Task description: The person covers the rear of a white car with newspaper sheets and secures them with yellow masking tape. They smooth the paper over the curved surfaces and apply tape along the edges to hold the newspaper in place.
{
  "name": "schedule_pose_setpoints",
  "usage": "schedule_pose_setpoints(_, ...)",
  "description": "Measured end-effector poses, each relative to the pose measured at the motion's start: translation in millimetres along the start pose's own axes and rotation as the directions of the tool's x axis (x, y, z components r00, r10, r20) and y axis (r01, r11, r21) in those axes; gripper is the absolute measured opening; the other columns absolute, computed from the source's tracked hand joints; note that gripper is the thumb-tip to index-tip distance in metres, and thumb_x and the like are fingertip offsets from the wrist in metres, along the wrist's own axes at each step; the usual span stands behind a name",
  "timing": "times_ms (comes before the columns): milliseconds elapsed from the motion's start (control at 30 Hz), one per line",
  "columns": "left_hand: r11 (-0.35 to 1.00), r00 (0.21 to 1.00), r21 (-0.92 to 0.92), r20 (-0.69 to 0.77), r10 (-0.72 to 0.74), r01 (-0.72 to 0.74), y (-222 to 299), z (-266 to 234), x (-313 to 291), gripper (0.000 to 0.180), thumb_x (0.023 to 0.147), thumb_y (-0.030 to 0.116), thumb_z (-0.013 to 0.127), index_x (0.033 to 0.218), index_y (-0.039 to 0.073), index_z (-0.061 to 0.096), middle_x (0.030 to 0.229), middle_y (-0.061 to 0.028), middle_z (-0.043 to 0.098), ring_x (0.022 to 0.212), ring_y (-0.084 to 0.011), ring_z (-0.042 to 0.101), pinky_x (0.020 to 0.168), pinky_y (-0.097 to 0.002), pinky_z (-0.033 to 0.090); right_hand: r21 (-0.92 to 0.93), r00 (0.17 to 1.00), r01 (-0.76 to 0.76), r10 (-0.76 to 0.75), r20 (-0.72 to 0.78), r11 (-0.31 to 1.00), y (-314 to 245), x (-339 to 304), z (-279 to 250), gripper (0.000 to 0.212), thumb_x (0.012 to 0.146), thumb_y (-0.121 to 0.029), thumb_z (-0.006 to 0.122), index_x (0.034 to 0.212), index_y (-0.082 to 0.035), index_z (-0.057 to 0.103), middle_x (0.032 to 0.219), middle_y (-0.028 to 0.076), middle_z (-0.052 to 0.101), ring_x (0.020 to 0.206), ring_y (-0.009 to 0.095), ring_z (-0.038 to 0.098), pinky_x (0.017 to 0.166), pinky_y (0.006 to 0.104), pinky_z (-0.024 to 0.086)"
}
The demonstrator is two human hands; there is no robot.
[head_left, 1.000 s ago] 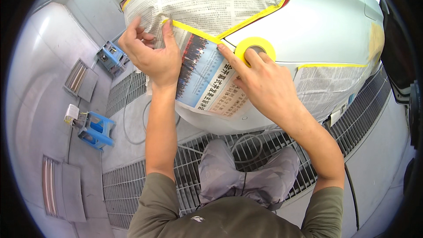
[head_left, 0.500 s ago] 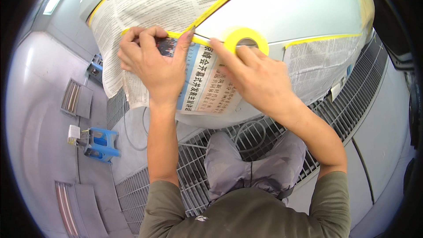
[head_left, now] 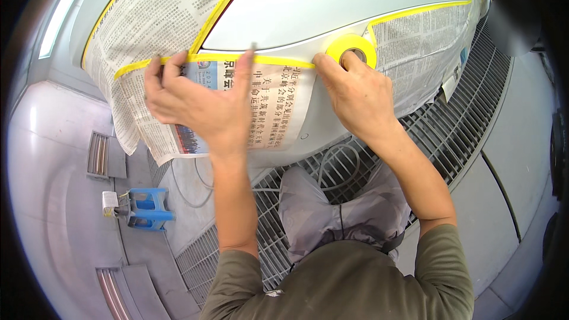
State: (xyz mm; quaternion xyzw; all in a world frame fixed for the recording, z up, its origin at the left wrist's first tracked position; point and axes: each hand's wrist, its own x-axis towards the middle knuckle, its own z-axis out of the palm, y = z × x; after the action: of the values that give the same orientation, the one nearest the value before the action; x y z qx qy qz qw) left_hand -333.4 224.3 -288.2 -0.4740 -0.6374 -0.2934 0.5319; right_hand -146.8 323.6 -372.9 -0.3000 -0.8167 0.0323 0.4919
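Tape point(head_left: 278, 60) runs left to right along the far edge of newspaper point(head_left: 281, 106) toward its roll point(head_left: 352, 40), gripped by the nearer right hand point(head_left: 357, 92); left hand point(head_left: 204, 104) spread, holding nothing

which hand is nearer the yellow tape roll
Right. The right hand holds the yellow tape roll, a finger at its core; the left hand is farther left, over the newspaper.
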Motion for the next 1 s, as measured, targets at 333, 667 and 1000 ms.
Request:
schedule_pose_setpoints(333,0.994,0.982,-0.066,0.173,-0.071,0.083,43,16,-23,0.156,0.066,0.076,0.086,0.166,-0.010,0.003,0.174,-0.0346,0.001,0.161,-0.0551,-0.005,0.125,-0.0707,0.000,0.089,0.988,0.117,-0.108,-0.109,0.989,-8,-1,-13,0.025,0.091,-0.007,0.072,0.115,-0.014,0.069,0.083,0.011,0.063,0.062,0.033,0.065,0.053,0.0412,0.053)
schedule_pose_setpoints(667,1.000,0.993,0.002,0.114,0.018,-0.018,-29,-2,14,0.116,0.096,0.069,0.061,0.166,-0.010,0.013,0.174,-0.0323,0.011,0.162,-0.0494,0.008,0.128,-0.0653,0.008,0.337,0.974,0.204,-0.155,-0.166,0.919,0,-37,-17,0.037,0.085,0.002,0.076,0.119,-0.005,0.065,0.090,0.015,0.064,0.073,0.036,0.065,0.062,0.0421,0.053)
schedule_pose_setpoints(1000,0.935,0.987,-0.318,0.081,-0.140,0.158,-74,5,-46,0.093,0.104,0.042,0.057,0.167,-0.008,0.009,0.175,-0.0315,0.007,0.161,-0.0521,0.009,0.128,-0.0635,0.010,0.355,0.874,0.477,-0.477,-0.091,0.804,-32,-11,-27,0.061,0.081,0.003,0.074,0.140,-0.004,0.063,0.090,0.013,0.065,0.071,0.034,0.064,0.057,0.0412,0.052)
